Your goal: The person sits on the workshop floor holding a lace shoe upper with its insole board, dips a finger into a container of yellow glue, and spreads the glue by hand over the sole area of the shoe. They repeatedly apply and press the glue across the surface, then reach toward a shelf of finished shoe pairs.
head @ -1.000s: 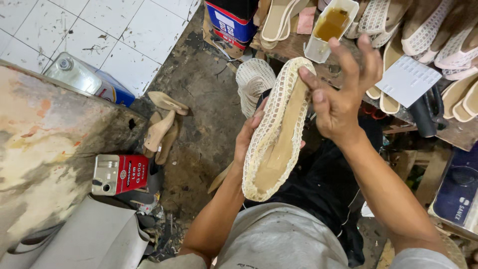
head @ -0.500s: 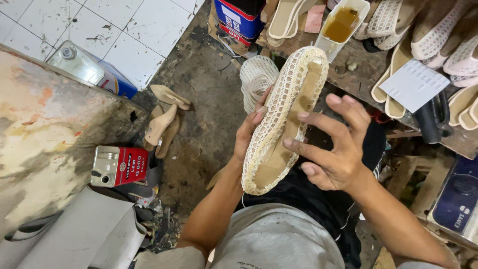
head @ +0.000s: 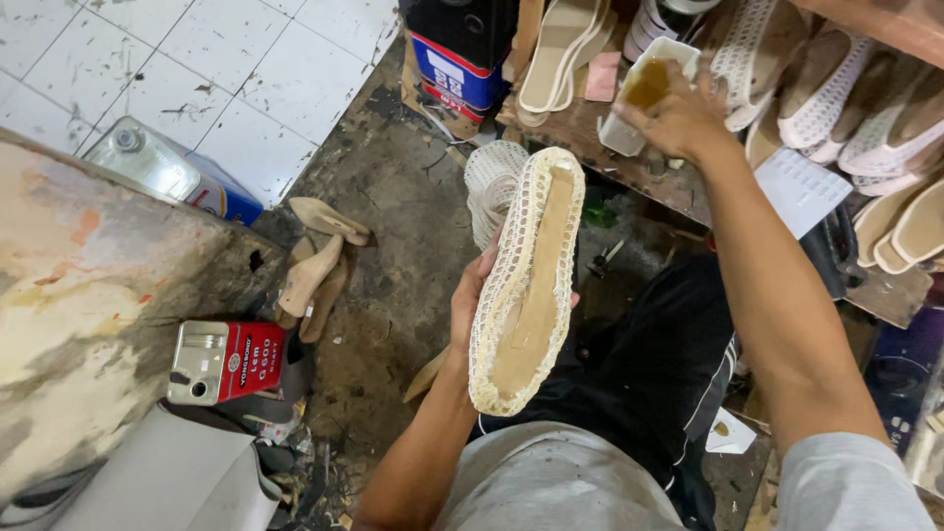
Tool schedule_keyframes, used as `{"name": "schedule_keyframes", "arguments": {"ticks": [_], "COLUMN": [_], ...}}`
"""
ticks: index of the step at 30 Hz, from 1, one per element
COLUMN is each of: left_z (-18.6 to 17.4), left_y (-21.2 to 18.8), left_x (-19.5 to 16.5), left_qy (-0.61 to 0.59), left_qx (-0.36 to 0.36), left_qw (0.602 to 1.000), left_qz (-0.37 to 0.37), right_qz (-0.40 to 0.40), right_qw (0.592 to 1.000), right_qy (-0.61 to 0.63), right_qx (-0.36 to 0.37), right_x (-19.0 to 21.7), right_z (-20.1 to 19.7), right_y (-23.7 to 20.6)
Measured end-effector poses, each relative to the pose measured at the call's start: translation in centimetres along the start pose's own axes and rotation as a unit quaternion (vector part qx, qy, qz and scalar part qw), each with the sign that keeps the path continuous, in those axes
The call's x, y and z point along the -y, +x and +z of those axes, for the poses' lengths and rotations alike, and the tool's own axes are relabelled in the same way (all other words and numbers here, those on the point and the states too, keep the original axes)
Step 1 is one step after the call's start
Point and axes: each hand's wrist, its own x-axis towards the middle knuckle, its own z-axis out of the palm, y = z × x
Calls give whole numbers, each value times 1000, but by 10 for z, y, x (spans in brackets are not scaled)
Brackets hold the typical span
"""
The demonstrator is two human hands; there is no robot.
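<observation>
— 2 hands in view; state of each?
— Left hand: fingers wrapped around the cream mesh shoe upper, held sole-side up above the lap. Right hand: fingers closed at the white glue tub on the workbench.

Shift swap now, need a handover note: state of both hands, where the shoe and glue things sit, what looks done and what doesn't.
Left hand: holds the cream mesh shoe sole side up over the lap, tan insole board facing the camera.
Right hand: stretched out to the white tub of amber glue on the wooden bench, fingers at its rim; grip unclear.
Nearby: red can on the floor left, wooden lasts beside it, finished mesh shoes on the bench.
Done: mesh sits around the board.
Left: the board looks dry, no glue visible on it.
</observation>
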Motion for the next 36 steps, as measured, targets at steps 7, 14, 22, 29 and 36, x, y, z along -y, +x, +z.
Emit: {"name": "schedule_keyframes", "arguments": {"ticks": [7, 14, 22, 29, 36], "left_z": [14, 29, 44, 56, 64], "left_y": [-1, 9, 2, -11, -29], "left_x": [-9, 6, 25, 40, 53], "left_qy": [62, 145, 221, 233, 224], "left_qx": [50, -15, 0, 11, 3], "left_qw": [994, 987, 974, 971, 971], "left_qz": [71, 62, 52, 60, 80], "right_qz": [47, -139, -145, -248, -270], "right_qw": [959, 917, 932, 895, 882], "right_qy": [269, 329, 183, 125, 59], "right_qx": [-73, -175, -276, -349, -382], "right_x": [84, 188, 178, 174, 184], "right_z": [-107, -170, -178, -179, -189], "right_y": [-50, -128, -157, -185, -214]}}
